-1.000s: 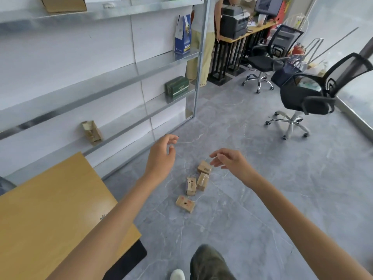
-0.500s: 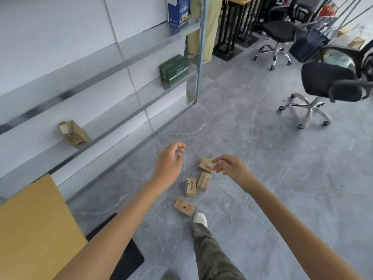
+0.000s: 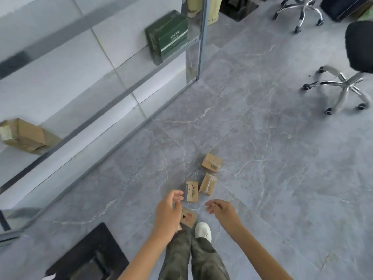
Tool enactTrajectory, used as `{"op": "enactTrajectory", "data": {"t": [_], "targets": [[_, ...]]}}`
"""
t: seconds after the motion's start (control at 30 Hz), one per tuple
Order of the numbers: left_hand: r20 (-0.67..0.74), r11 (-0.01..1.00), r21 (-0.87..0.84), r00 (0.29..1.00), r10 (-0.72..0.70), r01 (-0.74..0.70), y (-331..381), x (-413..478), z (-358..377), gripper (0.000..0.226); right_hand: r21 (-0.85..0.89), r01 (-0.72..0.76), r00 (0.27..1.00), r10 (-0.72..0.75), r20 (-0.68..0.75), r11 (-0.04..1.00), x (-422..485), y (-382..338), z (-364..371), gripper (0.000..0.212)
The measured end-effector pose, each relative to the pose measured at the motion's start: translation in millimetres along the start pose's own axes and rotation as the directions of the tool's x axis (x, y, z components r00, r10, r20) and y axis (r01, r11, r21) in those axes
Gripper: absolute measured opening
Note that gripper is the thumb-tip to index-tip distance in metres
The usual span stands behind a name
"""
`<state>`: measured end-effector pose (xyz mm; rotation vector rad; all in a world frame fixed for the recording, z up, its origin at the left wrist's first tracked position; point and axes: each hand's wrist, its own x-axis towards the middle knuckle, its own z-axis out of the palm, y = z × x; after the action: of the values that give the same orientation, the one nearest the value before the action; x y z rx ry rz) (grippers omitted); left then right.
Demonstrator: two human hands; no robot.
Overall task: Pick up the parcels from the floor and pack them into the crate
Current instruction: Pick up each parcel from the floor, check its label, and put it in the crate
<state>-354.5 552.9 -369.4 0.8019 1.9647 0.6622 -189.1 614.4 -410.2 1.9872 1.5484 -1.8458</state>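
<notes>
Nothing had been lifted from the grey floor (image 3: 262,138) yet. The nearest parcel (image 3: 189,218) lay just ahead of a white shoe (image 3: 202,229), partly covered by the left hand (image 3: 168,211). Beyond it the second parcel (image 3: 192,191) and the third parcel (image 3: 208,183) lay side by side, touching or nearly so. The farthest parcel (image 3: 212,162) sat just past them.

The left hand hovered over the nearest parcel with a loose, half-curled grip that held nothing. Whether its fingers touched the cardboard could not be told. The right hand (image 3: 221,209) hung just to the right of that parcel, its grip equally relaxed and empty.

Several things could have gone wrong from there. The shoe stood so close that a small shuffle forward might have kicked the nearest parcel or trodden on it. The parcels looked small and taped, so a loose grab from above might have let one slip, more so if two were scooped together. On the smooth tile, a reach for the second parcel could have nudged the third away.

A dark box (image 3: 88,257) at the lower left, cut off by the frame edge, may have been the crate, though that was not certain. If so, it sat off to the person's left and nearer than the parcels, and a drop made without looking could have missed it.
</notes>
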Motion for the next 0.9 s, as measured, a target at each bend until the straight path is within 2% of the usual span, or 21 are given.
{"op": "enactTrajectory", "data": {"t": [0.2, 0.33, 0.43, 0.5, 0.57, 0.63, 0.73, 0.9], "targets": [[0.074, 0.975, 0.012, 0.972, -0.224, 0.224, -152, 161, 95, 0.028, -0.059, -0.127, 0.991, 0.124, -0.049, 0.990, 194, 94, 70, 0.028], [0.226, 0.953, 0.105, 0.927, -0.301, 0.284, -262, 261, 165, 0.042, -0.105, -0.209, 0.976, 0.200, -0.091, 0.972, 324, 173, 114, 0.029], [0.397, 0.936, 0.226, 0.852, -0.340, 0.268, -326, 320, 208, 0.058, -0.172, -0.264, 0.964, 0.267, 0.000, 0.949, 392, 226, 145, 0.026], [0.489, 0.918, 0.291, 0.783, -0.385, 0.269, -359, 346, 228, 0.068, -0.165, -0.250, 0.958, 0.268, 0.098, 0.954, 421, 252, 163, 0.040], [0.554, 0.918, 0.283, 0.734, -0.392, 0.277, -381, 360, 243, 0.068, -0.124, -0.212, 0.958, 0.232, 0.169, 0.969, 433, 262, 174, 0.045], [0.555, 0.930, 0.204, 0.747, -0.367, 0.305, -390, 360, 249, 0.059, -0.106, -0.185, 0.961, 0.203, 0.190, 0.977, 431, 259, 177, 0.047], [0.466, 0.930, 0.089, 0.810, -0.356, 0.357, -374, 338, 229, 0.048, -0.128, -0.133, 0.965, 0.158, 0.211, 0.983, 408, 235, 169, 0.051], [0.292, 0.936, -0.166, 0.922, -0.255, 0.311, -277, 284, 138, 0.047, -0.146, 0.010, 0.975, 0.023, 0.222, 0.989, 324, 138, 133, 0.055]]}}
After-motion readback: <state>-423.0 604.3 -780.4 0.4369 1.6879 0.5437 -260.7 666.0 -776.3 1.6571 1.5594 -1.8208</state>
